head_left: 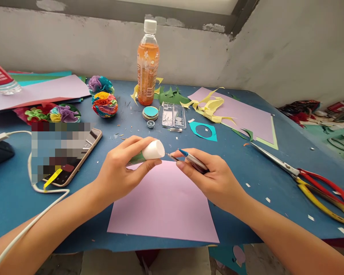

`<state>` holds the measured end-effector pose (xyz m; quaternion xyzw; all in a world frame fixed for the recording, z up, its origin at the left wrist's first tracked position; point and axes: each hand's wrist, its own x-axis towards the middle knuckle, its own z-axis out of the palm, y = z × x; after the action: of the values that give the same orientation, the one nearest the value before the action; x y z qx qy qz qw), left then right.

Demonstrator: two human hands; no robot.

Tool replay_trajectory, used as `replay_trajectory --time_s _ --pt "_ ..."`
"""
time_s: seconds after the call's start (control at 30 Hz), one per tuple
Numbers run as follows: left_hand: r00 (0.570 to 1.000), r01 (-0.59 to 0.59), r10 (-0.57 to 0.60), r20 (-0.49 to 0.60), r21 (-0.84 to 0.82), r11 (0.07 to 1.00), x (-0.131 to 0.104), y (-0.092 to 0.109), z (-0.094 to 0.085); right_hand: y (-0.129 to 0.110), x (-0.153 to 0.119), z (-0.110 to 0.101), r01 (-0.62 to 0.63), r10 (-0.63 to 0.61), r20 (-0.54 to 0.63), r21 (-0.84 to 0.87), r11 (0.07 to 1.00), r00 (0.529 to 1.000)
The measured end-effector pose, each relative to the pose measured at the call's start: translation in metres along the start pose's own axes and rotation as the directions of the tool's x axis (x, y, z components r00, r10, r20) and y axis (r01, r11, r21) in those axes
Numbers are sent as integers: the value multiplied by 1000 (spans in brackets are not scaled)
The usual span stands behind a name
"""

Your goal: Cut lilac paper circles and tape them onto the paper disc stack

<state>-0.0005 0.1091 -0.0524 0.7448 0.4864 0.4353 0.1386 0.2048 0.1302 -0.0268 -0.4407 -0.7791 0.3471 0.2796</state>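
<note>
My left hand [123, 164] is wrapped round a bottle with a broad white cap [154, 149] and a greenish body, tilted so the cap faces right. Just right of that cap, my right hand [208, 173] grips a compass-like metal tool [195, 160] with a blue tip and a thin needle point. The needle end points at the cap; whether they touch I cannot tell. Below both hands a lilac paper sheet [163, 210] lies flat at the table's front edge.
Around the blue table [232, 221] lie red-and-yellow scissors [295, 172], a phone [83, 156] with a white cable, an orange drink bottle [148, 72], paper pompoms [104, 104], a clear plastic case [174, 115], a cut teal piece [212, 134] and yellow scraps [209, 109].
</note>
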Motion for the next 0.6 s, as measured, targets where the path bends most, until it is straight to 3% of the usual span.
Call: replay_trajectory --time_s 0.17,0.6 --pt "999 42 -42 3 -82 996 0 3 0 -2 -1 1 -3 3 -9 53 999 1000" --pt "1000 9 -9 0 -111 994 -2 2 0 -3 -2 -2 19 -17 -34 62 998 999"
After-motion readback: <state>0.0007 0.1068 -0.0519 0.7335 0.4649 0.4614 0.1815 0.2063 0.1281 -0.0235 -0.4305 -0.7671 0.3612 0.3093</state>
